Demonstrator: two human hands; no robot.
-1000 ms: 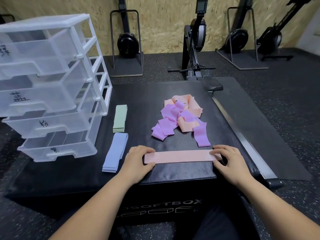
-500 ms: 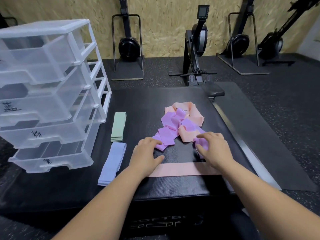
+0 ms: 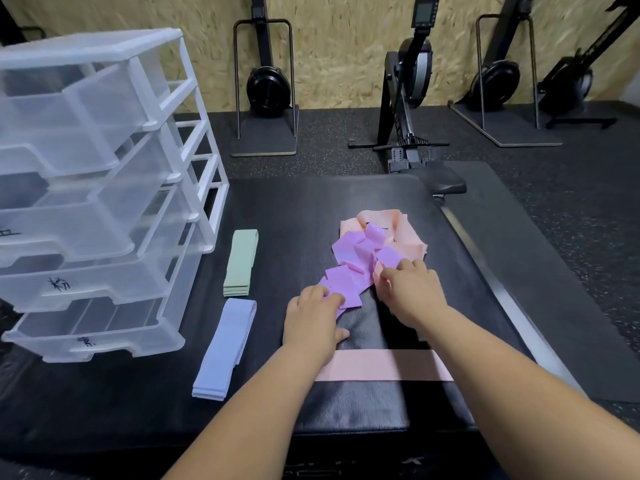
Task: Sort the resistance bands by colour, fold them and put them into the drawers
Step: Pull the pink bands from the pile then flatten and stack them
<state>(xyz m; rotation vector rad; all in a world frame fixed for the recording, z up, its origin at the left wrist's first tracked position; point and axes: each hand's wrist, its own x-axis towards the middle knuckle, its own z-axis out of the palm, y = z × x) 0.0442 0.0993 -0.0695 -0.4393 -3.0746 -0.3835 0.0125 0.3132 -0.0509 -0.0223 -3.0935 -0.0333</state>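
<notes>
Left hand [image 3: 313,320] flat, fingertips resting on purple band [image 3: 346,284] at pile's near edge. Right hand [image 3: 412,292] curled, pinching end of tangled peach band [image 3: 410,233]. Flat peach band [image 3: 381,365] under forearms. Folded green band [image 3: 240,263] and blue band [image 3: 225,348] lie left, beside drawer unit [image 3: 104,202], on black padded box [image 3: 311,202].

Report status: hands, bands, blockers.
Left hand touching crumpled purple elastic band, grip unclear. Right hand pinching peach elastic band beside it. Flat pink band beneath both forearms. No obstruction seen.

Purple-pink pile [image 3: 346,249] tangled; green band [image 3: 240,263], blue band [image 3: 225,348] folded beside drawers [image 3: 86,296]
</notes>
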